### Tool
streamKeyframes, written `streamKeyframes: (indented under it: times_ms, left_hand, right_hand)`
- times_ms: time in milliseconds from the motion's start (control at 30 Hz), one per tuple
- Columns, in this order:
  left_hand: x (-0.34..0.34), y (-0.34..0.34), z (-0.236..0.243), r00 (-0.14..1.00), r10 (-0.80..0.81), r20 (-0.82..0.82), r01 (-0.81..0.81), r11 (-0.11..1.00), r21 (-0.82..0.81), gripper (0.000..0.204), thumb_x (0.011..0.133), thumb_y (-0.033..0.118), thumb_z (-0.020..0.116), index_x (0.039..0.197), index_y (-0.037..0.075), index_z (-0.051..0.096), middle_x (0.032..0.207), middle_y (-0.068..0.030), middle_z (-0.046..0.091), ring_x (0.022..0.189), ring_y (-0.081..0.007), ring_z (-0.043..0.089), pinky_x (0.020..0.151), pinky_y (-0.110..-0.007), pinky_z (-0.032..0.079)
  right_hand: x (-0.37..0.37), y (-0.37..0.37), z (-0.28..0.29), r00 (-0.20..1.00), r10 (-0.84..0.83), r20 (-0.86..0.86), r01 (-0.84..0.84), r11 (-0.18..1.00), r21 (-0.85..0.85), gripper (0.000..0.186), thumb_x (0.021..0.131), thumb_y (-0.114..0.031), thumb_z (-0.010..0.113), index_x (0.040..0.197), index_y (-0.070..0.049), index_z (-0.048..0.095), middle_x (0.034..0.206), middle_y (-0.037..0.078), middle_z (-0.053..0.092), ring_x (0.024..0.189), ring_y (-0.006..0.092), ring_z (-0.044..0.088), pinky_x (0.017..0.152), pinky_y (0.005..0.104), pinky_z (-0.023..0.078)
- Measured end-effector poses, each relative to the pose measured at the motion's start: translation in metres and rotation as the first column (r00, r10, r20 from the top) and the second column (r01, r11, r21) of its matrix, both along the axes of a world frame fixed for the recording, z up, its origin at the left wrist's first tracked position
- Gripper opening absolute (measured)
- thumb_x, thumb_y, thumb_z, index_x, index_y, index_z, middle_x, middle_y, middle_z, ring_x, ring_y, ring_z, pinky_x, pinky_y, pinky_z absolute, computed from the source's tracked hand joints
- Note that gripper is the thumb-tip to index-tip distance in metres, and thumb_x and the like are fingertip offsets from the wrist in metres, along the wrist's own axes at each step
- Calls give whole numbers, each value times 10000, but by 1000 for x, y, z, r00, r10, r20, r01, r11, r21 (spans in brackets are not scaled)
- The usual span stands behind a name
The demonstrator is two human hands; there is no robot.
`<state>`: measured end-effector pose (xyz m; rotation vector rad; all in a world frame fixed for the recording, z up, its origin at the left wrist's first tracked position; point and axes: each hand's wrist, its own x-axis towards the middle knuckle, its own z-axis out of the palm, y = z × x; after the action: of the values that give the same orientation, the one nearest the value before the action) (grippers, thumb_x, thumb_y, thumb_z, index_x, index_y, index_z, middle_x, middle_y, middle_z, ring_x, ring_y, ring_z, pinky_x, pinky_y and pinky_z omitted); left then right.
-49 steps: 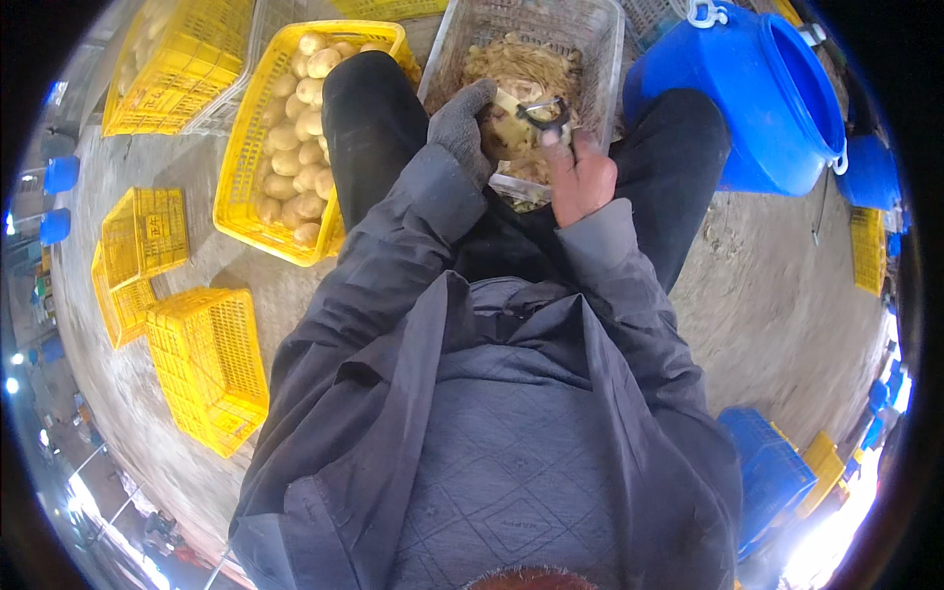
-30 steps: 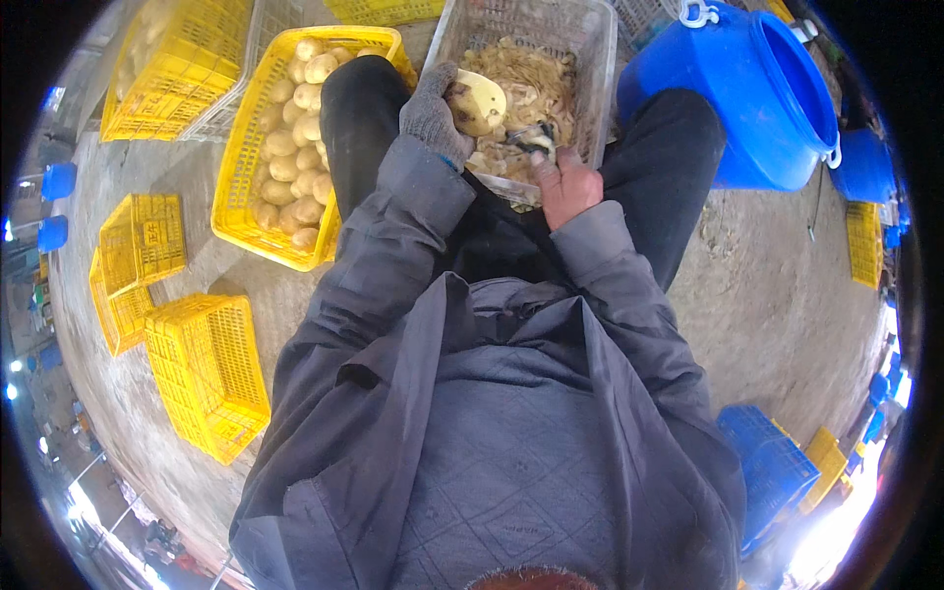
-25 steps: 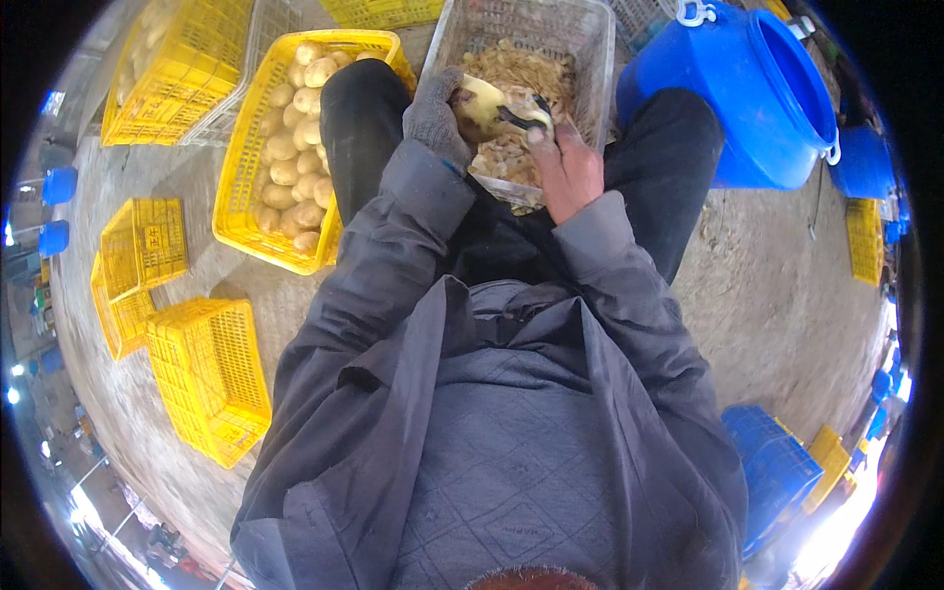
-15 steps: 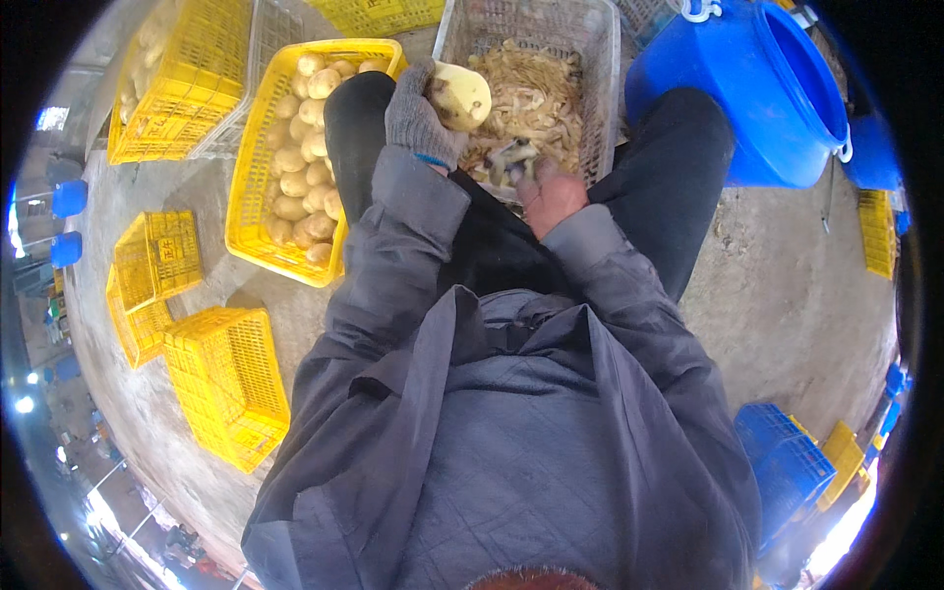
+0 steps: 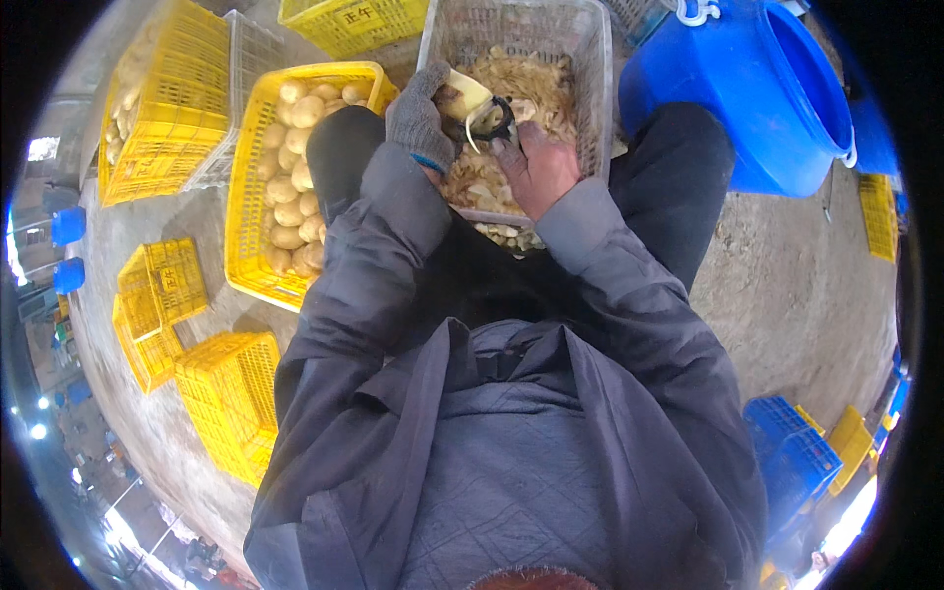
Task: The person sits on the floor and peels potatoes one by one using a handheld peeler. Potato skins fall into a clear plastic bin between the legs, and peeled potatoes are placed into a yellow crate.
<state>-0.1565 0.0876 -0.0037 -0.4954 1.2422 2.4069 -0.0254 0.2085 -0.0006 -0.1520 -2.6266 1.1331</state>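
Over the grey crate point(image 5: 590, 59), between the seated person's knees, a half-peeled potato point(image 5: 462, 95) sits clasped in the gloved left hand point(image 5: 421, 120), its pale yellow flesh turned up. The bare right hand point(image 5: 536, 167) is clenched around a dark peeler point(image 5: 495, 120) whose blade meets the potato's near side, a curl of skin hanging just under it. Peelings heap the grey crate beneath both hands. Just left of that crate stands a yellow crate point(image 5: 258, 187) loaded with unpeeled potatoes, touching the person's left knee. Just right of the grey crate sits a big blue tub point(image 5: 747, 98). Further left of it, stacked empty yellow crates point(image 5: 167, 315) stand on the bare, dusty concrete floor point(image 5: 796, 285), and well to its right, behind the person, are a blue crate point(image 5: 792, 457) and more yellow ones. Compared with half a second ago, the potato has come down from the crate's left rim toward its middle, and the right hand has risen from below to bring the peeler against it.
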Motion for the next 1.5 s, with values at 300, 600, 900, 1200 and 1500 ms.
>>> streamKeyframes:
  times_ms: [300, 600, 900, 1200, 1500]
  left_hand:
    - [7, -2, -25, 985, 125, 117, -114, 989, -91, 151, 856, 171, 705, 921, 58, 629, 773, -52, 589, 674, -210, 607, 616, -397, 545]
    - [-10, -22, -4, 993, 117, -7, -114, 982, 151, 209, 895, 227, 659, 1041, 92, 592, 952, -64, 621, 916, -280, 618, 863, -467, 522]
    - [3, -16, -3, 998, -30, -63, 46, 961, 272, 357, 882, 153, 690, 1181, 9, 558, 1083, -137, 614, 997, -290, 631, 896, -434, 546]
    - [15, -5, 5, 988, -59, 141, -1, 921, 388, 323, 888, 263, 656, 1110, 52, 551, 976, -130, 603, 888, -317, 636, 784, -478, 569]
    - [5, -12, -14, 996, 83, -12, -78, 968, 239, 308, 874, 252, 666, 1095, 66, 561, 969, -95, 609, 882, -290, 628, 817, -467, 548]
  right_hand:
    - [17, 1, -38, 968, -37, 248, 23, 998, 61, 417, 941, -365, 578, 970, 51, 589, 696, 280, 605, 692, 478, 615, 643, 530, 481]
    - [15, 7, -11, 952, -68, 299, 52, 997, 61, 432, 931, -389, 574, 995, 38, 579, 803, 272, 647, 778, 447, 647, 721, 511, 508]
    - [5, -2, 12, 997, -72, -2, 72, 996, -61, 349, 934, -301, 614, 963, 46, 588, 705, 264, 588, 712, 453, 618, 623, 495, 471]
    - [-6, -14, 19, 1000, -23, 2, 23, 999, 24, 321, 915, -285, 632, 928, 33, 583, 686, 255, 613, 668, 431, 641, 615, 494, 500]
    - [30, -9, -23, 988, 103, -111, -66, 951, 301, 302, 936, -267, 602, 948, 35, 595, 729, 286, 593, 728, 491, 602, 608, 513, 458]
